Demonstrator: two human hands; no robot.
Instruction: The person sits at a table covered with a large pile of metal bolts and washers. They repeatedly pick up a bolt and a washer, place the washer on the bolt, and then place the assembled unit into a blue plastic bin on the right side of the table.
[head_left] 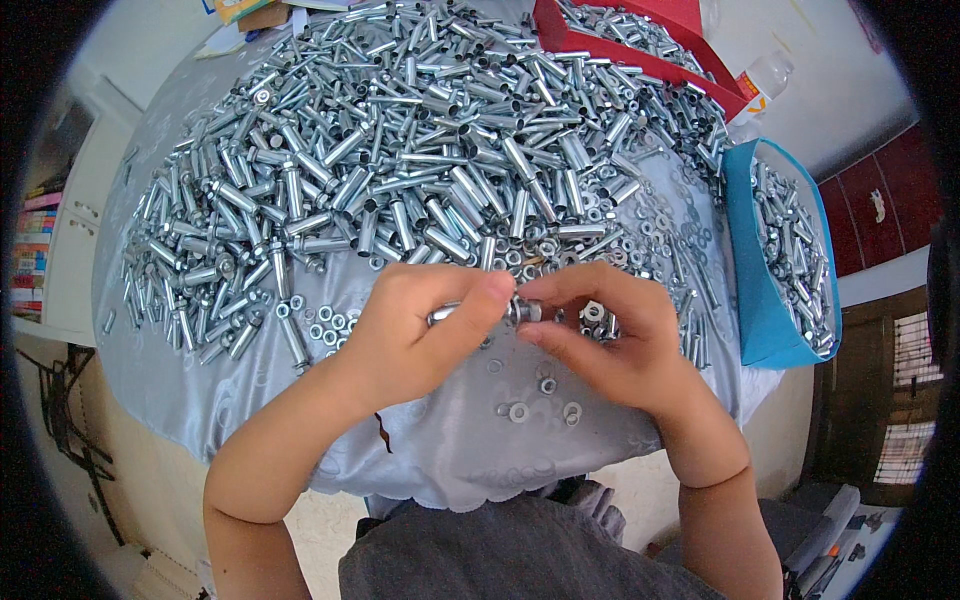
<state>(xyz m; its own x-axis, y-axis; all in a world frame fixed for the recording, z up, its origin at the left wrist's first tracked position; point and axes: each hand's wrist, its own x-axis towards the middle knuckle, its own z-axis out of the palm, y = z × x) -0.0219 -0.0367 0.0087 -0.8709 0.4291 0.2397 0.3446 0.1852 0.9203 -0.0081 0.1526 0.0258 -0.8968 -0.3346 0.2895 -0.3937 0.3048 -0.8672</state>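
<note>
Over the near part of the table, my left hand (425, 328) is closed round a silvery sleeve anchor bolt (522, 311), which lies sideways between my hands. The thumb presses along its body, and one end pokes out at the palm side. My right hand (625, 335) pinches the other end, where a nut and washer seem to sit, between thumb and forefinger. Some nuts (593, 312) show in the gap of my right hand; whether they rest in the palm or on the cloth I cannot tell. Below my hands, several loose washers and nuts (518, 411) lie on the cloth.
A large heap of metal sleeves and bolts (400, 150) covers the table's far side. The cloth (450, 450) is shiny grey. A red box (640, 55) and a blue fabric bin (745, 260) hold more parts. A plastic bottle (768, 78) stands beside the red box.
</note>
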